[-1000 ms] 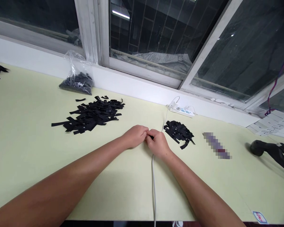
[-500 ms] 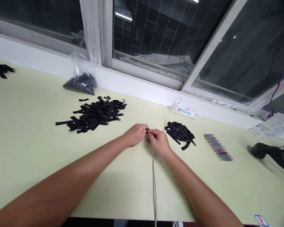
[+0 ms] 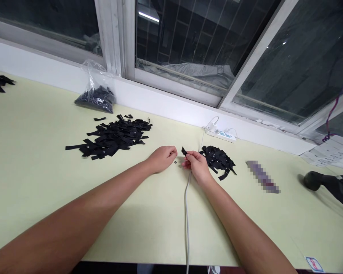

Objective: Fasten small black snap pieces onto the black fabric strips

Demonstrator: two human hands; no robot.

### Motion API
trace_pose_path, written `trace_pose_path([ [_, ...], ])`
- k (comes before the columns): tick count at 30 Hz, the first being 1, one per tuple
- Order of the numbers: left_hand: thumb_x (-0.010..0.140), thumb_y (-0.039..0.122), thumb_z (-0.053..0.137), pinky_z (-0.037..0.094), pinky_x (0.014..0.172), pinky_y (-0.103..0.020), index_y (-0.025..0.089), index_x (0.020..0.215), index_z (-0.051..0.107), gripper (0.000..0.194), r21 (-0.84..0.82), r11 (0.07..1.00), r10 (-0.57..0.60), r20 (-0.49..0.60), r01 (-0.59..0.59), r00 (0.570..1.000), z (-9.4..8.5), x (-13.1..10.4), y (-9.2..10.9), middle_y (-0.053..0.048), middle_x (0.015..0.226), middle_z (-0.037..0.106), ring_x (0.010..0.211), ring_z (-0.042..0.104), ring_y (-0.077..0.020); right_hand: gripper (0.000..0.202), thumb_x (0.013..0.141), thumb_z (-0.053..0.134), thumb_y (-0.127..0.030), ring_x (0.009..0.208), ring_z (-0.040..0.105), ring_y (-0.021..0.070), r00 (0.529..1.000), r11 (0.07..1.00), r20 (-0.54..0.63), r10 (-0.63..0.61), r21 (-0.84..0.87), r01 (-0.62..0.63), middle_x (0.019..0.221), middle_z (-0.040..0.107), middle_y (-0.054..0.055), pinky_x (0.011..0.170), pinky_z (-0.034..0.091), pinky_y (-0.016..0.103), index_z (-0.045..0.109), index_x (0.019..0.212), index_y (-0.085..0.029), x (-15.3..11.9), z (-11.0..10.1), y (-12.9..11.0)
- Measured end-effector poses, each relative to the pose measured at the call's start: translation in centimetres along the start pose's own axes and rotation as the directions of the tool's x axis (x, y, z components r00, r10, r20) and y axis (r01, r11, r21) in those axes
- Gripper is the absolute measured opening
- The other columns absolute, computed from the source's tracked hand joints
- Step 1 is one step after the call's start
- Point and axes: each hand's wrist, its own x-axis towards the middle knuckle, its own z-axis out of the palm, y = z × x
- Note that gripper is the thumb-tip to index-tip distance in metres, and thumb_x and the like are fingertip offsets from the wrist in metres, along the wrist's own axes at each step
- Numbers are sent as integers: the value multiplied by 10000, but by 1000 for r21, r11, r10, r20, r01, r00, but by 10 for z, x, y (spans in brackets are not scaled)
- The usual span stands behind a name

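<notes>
We locate the black strip (image 3: 184,150) near the centre of the frame, held clear of the table (image 3: 148,224). It is short, narrow and dark, with its free end projecting upward and to the left; the pinched end is hidden by the fingers. Our right hand (image 3: 198,166) has its grip closed on this strip between thumb and forefinger.

We judge the step in hand to be the handling of this single strip between both hands. The next move, as we judge it, calls for a fine pinch and a steady strip.

Just left of the right hand, a small dark disc (image 3: 175,162) lies on the table, touching neither hand. Our left hand (image 3: 163,158) is beside it, fingers curled and thumb near the forefinger; we are unable to determine whether its grip contains anything.

To the right of centre, a smaller pile of strips (image 3: 218,159) lies just beyond the right hand. Left of centre, we see a larger pile of strips (image 3: 117,137). A white cable (image 3: 186,217) runs beneath the right hand to the bottom edge. A clear bag (image 3: 95,98) with dark contents stands at upper left.
</notes>
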Motion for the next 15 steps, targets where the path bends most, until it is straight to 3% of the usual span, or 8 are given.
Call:
trace_pose_path([
  [7,828,257,503,384,639,-307,210,873,650,160,171,982,59,114,-78,992,-4,-5,6,-43,878,682,765,590,-202,304,650,732,-321,551,621,126,999,997,-35,37,74,-34,720,640,-8,486,490,242,563,864,-186,-1,-1,-4],
  [15,822,302,564,416,692,-310,210,931,674,180,181,975,104,147,-130,984,-8,-4,2,-56,959,685,830,610,-216,321,648,740,-347,549,615,121,1000,1000,0,6,30,-6,718,640,-15,508,495,247,564,866,-189,-1,-1,-2],
])
